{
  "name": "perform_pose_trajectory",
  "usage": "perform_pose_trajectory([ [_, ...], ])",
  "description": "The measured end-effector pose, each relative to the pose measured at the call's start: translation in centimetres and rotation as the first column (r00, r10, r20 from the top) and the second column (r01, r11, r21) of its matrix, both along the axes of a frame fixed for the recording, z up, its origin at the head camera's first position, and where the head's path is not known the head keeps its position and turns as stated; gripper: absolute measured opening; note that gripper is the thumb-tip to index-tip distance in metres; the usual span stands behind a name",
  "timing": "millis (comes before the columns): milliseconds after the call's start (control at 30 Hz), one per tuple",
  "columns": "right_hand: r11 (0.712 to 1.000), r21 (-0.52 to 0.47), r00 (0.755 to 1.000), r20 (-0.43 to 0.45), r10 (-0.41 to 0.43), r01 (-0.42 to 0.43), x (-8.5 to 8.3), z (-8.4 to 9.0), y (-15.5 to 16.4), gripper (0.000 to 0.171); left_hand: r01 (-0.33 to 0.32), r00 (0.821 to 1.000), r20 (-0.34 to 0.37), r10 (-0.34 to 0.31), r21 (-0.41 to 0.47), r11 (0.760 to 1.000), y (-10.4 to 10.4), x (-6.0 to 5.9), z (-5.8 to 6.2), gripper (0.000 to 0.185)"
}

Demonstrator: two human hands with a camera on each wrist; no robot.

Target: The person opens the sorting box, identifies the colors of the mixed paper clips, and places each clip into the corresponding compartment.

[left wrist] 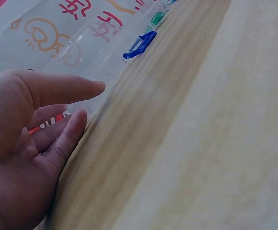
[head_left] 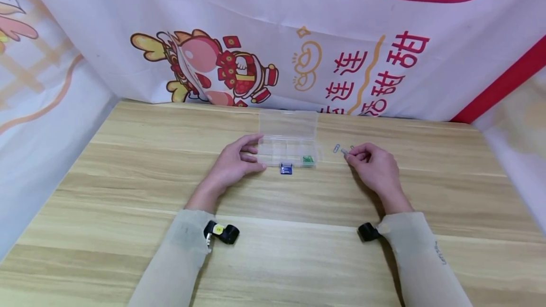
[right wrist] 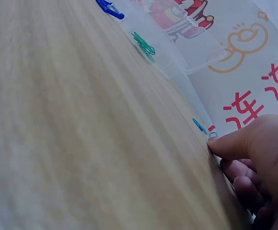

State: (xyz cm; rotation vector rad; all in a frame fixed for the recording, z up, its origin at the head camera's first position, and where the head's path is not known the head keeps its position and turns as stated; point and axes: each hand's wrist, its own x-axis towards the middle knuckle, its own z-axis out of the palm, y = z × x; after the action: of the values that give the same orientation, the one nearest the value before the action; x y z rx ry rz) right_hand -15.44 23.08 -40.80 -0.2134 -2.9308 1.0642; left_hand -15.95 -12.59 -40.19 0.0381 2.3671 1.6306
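as we log it, the left hand (head_left: 234,159) grips the left end of the clear compartment box (head_left: 278,148), thumb at the front corner, fingers spread and slightly bent toward the back; we'd guess that's to stop it sliding. we can't tell how hard it presses. the right hand (head_left: 376,166) has thumb and forefinger closed in a pinch on a paper clip (head_left: 344,151), likely fingertip-only because it's so thin. we note another paper clip, blue-looking (right wrist: 199,126), on the wooden table (head_left: 298,259) just beside. green paper clips (head_left: 308,159) sit in the front right compartment. we see the lid (head_left: 287,123) tipped back, leaving compartments accessible, blue latch (head_left: 286,169) hanging at the front.
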Motion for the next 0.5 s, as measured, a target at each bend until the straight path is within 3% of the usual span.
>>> perform_pose_trajectory([
  [500,0.968,-0.234,0.996,-0.004,-0.090,0.087,-0.17,-0.04,0.68,0.029,0.027,1.000,0.010,-0.027,0.017,0.999,-0.19,-0.09,-0.02,0.079],
])
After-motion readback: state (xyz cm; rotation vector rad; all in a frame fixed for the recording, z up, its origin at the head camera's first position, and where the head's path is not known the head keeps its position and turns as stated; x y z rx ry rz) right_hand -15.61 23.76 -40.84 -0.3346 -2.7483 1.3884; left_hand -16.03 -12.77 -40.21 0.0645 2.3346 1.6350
